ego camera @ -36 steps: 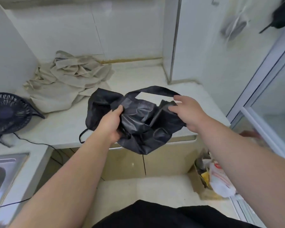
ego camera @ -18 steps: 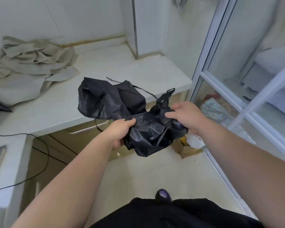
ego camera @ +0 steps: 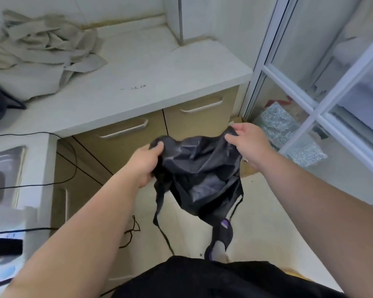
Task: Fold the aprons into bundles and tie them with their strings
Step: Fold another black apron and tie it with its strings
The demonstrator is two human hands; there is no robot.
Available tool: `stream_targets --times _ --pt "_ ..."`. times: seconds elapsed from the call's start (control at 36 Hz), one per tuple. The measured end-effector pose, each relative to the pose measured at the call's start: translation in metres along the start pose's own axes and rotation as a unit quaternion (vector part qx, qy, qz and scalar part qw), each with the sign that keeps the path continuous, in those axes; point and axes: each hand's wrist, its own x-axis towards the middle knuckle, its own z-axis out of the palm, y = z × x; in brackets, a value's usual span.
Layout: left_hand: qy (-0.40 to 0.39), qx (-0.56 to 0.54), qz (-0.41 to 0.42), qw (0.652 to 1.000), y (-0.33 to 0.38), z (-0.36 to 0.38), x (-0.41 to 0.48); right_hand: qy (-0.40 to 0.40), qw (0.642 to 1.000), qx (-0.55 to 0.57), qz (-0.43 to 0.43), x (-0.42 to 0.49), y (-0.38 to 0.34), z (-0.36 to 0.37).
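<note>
While left hand (ego camera: pixel 145 166) clutches black apron (ego camera: pixel 200 175), right fingers (ego camera: pixel 233 139) pinch it.

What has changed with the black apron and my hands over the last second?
The black apron has come off the counter: it lay bunched over the counter's edge and now hangs in front of the cabinet drawers, its strings dangling toward the floor. The left hand and the right hand kept hold of it. The beige apron heap stayed on the counter.
</note>
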Motion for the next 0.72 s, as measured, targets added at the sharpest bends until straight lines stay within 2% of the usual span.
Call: stream_targets --times 0.08,0.14,0.19,0.28,0.33,0.44,0.58,0.67,0.72 --pt "0.053 0.001 0.107 0.993 0.011 -0.009 -0.001 -0.06 0.998 0.023 0.02 -0.002 -0.01 -0.003" --pt "0.067 0.005 0.14 0.988 0.018 -0.014 -0.004 -0.079 0.996 -0.037 0.023 -0.003 -0.015 -0.006" --pt "0.08 0.021 0.163 0.983 0.029 -0.017 -0.003 -0.017 0.995 -0.092 -0.022 0.0 -0.023 -0.011" --pt "0.078 0.092 0.186 0.975 0.043 -0.023 0.0 0.144 0.983 -0.064 -0.099 0.004 -0.036 -0.019" --pt "0.067 0.176 0.207 0.96 0.054 -0.023 0.001 0.187 0.97 -0.065 -0.142 0.007 -0.049 -0.024" --pt "0.099 0.205 0.268 0.936 0.08 -0.019 0.004 0.146 0.96 -0.162 -0.175 0.019 -0.069 -0.027" --pt "0.204 0.196 0.356 0.891 0.109 -0.02 0.011 0.179 0.949 -0.184 -0.184 0.041 -0.093 -0.028" --pt "0.243 0.258 0.354 0.865 0.122 -0.021 0.023 0.136 0.942 -0.251 -0.174 0.057 -0.112 -0.026" --pt "0.276 0.284 0.345 0.851 0.132 -0.022 0.035 0.109 0.947 -0.251 -0.169 0.071 -0.127 -0.024"
